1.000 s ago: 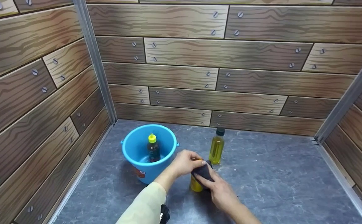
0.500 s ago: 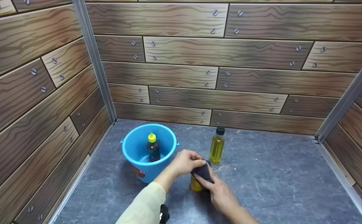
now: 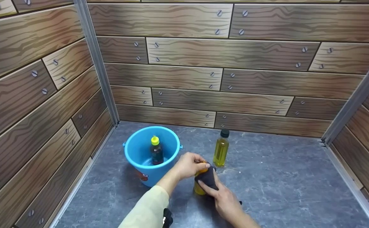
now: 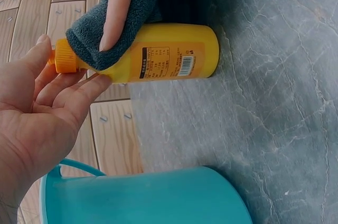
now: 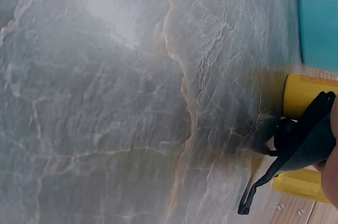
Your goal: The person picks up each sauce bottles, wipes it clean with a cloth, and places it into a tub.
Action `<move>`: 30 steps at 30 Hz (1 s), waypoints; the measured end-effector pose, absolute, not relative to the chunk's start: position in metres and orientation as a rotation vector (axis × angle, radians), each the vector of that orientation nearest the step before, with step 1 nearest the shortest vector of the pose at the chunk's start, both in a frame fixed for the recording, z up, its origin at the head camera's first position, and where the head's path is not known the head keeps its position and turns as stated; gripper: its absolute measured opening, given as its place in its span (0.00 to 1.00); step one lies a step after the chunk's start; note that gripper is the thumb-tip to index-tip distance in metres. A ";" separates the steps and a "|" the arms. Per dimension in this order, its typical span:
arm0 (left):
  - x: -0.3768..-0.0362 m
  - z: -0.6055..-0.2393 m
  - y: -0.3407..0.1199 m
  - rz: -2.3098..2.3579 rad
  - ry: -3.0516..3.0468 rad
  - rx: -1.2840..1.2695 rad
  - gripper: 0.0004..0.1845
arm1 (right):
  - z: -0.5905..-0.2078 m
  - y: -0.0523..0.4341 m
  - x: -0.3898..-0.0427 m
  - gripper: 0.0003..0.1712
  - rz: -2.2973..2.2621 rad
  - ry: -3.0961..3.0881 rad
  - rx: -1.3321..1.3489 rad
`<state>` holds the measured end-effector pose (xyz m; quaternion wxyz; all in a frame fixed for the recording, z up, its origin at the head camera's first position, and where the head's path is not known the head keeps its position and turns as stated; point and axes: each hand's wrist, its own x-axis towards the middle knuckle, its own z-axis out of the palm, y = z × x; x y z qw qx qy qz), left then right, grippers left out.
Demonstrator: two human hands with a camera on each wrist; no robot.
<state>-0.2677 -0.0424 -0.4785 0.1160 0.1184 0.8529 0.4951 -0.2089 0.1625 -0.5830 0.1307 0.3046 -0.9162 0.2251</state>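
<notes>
A yellow bottle (image 3: 199, 188) with an orange cap (image 4: 65, 57) stands on the grey floor just right of the blue bucket (image 3: 136, 154). My left hand (image 3: 190, 164) holds it at the cap and neck, fingers curled round it. With my right hand (image 3: 218, 193) I press a dark grey cloth (image 3: 207, 179) against the bottle's upper side. In the left wrist view the cloth (image 4: 113, 26) wraps the shoulder of the bottle (image 4: 169, 57) under my right fingers (image 4: 115, 2). The right wrist view shows the cloth (image 5: 303, 145) hanging across the bottle (image 5: 311, 94).
Inside the bucket stands a dark bottle (image 3: 156, 151) with a yellow cap. An olive-yellow bottle (image 3: 220, 149) with a black cap stands just behind my hands. Wood-pattern walls (image 3: 222, 79) close in the left, back and right sides of the grey floor (image 3: 282, 183).
My right hand has slid the cloth a little down the bottle, so more of the orange top shows. My left hand and the other things have not moved.
</notes>
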 end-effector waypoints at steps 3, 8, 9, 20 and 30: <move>-0.269 -0.479 -0.042 1.446 2.497 0.346 0.10 | -0.584 0.163 -0.209 0.46 0.643 -2.653 0.881; -0.270 -0.480 -0.042 1.447 2.501 0.356 0.10 | -0.587 0.164 -0.209 0.48 0.664 -2.670 0.887; -0.270 -0.480 -0.042 1.448 2.503 0.360 0.10 | -0.588 0.164 -0.208 0.48 0.675 -2.677 0.890; -0.268 -0.480 -0.042 1.473 2.487 0.357 0.10 | -0.606 0.172 -0.203 0.43 0.582 -2.637 0.964; -0.269 -0.479 -0.042 1.458 2.498 0.351 0.11 | -0.613 0.172 -0.204 0.41 0.539 -2.529 0.971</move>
